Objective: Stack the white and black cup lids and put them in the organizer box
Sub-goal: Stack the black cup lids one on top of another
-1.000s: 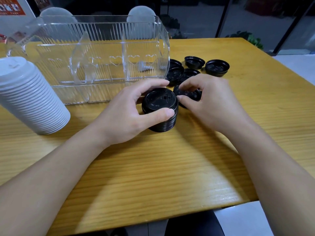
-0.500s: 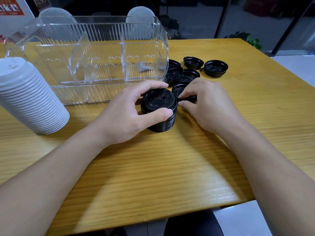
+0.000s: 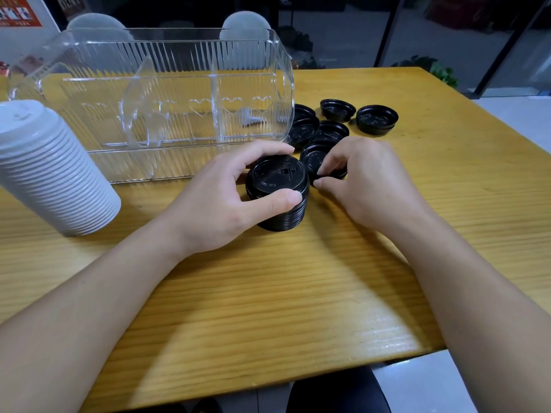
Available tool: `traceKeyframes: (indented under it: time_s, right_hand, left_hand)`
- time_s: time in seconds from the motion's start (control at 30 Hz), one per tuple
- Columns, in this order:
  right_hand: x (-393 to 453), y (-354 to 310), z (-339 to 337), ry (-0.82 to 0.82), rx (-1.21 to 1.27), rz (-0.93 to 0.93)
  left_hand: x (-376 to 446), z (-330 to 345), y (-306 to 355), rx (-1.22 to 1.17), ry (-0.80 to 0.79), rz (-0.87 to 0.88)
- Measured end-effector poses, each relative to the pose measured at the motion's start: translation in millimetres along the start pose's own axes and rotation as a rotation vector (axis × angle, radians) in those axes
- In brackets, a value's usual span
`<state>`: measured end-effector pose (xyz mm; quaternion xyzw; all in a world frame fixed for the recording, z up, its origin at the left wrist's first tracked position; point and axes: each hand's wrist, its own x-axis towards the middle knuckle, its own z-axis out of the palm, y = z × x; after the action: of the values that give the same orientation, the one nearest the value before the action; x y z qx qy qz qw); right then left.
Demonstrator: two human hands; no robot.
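A stack of black lids (image 3: pixel 278 193) stands on the wooden table (image 3: pixel 298 293) at the middle. My left hand (image 3: pixel 220 201) wraps around it, thumb in front and fingers behind. Right beside the stack lies a single upturned black lid (image 3: pixel 316 159), and my right hand (image 3: pixel 366 180) pinches its near rim with thumb and forefinger. Several more loose black lids (image 3: pixel 377 119) lie behind, upside down. A tall stack of white lids (image 3: pixel 50 171) stands at the left. The clear organizer box (image 3: pixel 167 99) stands behind the hands and holds nothing.
The table's near edge runs just below my forearms, with a dark chair seat (image 3: pixel 337 391) under it. The right edge of the table drops to a pale floor (image 3: pixel 521 120). Two chair backs (image 3: pixel 244 25) show behind the box.
My right hand slid slightly toward me and closed its fingers on the rim of the single black lid. The left hand kept holding the black stack in place.
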<state>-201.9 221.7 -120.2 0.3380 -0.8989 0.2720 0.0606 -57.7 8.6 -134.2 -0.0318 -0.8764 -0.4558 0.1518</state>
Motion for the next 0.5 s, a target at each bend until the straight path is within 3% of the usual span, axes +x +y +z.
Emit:
traceKeyframes:
  time_s: [0.5]
  right_hand:
    - [-0.6, -1.7, -6.6, 0.089, 0.187, 0.045]
  left_hand:
    - [0.1, -0.1, 0.4, 0.003, -0.003, 0.001]
